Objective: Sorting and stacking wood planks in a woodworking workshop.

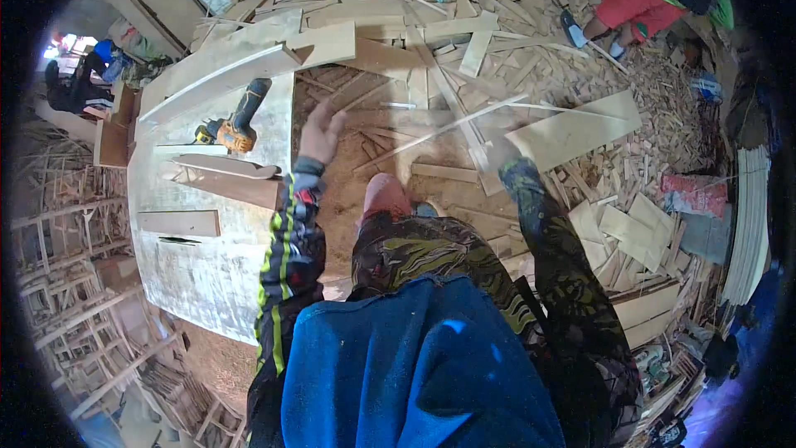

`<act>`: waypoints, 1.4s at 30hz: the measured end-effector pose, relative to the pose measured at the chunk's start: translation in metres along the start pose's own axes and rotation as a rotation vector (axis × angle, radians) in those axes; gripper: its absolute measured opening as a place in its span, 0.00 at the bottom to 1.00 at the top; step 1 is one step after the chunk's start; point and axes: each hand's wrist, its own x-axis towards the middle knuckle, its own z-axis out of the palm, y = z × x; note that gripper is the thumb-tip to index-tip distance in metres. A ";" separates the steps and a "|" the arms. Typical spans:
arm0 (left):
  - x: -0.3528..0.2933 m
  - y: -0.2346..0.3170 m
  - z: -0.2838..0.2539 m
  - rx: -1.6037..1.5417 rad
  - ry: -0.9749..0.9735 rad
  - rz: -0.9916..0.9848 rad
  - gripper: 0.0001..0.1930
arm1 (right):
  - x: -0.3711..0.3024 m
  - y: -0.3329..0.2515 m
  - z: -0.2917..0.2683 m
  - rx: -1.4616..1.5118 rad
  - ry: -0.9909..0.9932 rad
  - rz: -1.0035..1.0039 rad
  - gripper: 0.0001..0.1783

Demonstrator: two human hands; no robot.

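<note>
My left hand [322, 134] is just past the right edge of the worktable, fingers apart and nothing in them. My right hand [501, 151] is at the left end of a wide pale board [572, 131], which lies on the scrap pile. It is smeared by motion, and its fingers do not show clearly; whether it grips the board I cannot tell. On the worktable [207, 270] lies a yellow and black cordless drill [239, 124], left of my left hand. A curved wooden piece [225, 166] and a short board [179, 222] lie nearer me.
Wood offcuts [531, 17] cover the floor ahead and to the right. Long strips [444, 87] lie crossed between my hands. A person in red shorts [638, 7] is at the far right. Slatted wooden frames [66, 257] stand at left, and a red sack [695, 195] lies at right.
</note>
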 end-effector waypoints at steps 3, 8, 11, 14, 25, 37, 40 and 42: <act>-0.033 0.018 0.013 0.190 -0.365 -0.184 0.31 | -0.007 0.062 0.059 0.022 -0.094 0.093 0.27; -0.066 -0.023 0.013 0.151 -0.773 -0.284 0.27 | -0.010 0.085 0.128 0.152 -0.434 0.020 0.31; -0.045 -0.052 0.025 0.087 -0.664 -0.176 0.22 | 0.005 0.103 0.117 0.372 -0.477 -0.282 0.33; 0.017 -0.028 0.003 0.175 -0.923 -0.226 0.19 | 0.043 0.021 0.018 0.315 -0.577 -0.270 0.34; 0.296 0.029 0.058 -0.453 -0.498 -0.471 0.05 | 0.229 -0.031 -0.228 0.083 -0.194 0.037 0.24; 0.329 0.015 0.166 -1.009 -0.171 -0.957 0.24 | 0.436 0.047 -0.330 0.289 0.597 -0.048 0.16; 0.395 0.029 0.203 -1.541 -0.305 -0.905 0.38 | 0.521 -0.066 -0.420 0.669 0.585 -0.165 0.26; 0.441 0.042 0.219 -1.418 -0.031 -1.125 0.42 | 0.525 -0.171 -0.467 0.624 0.525 -0.391 0.27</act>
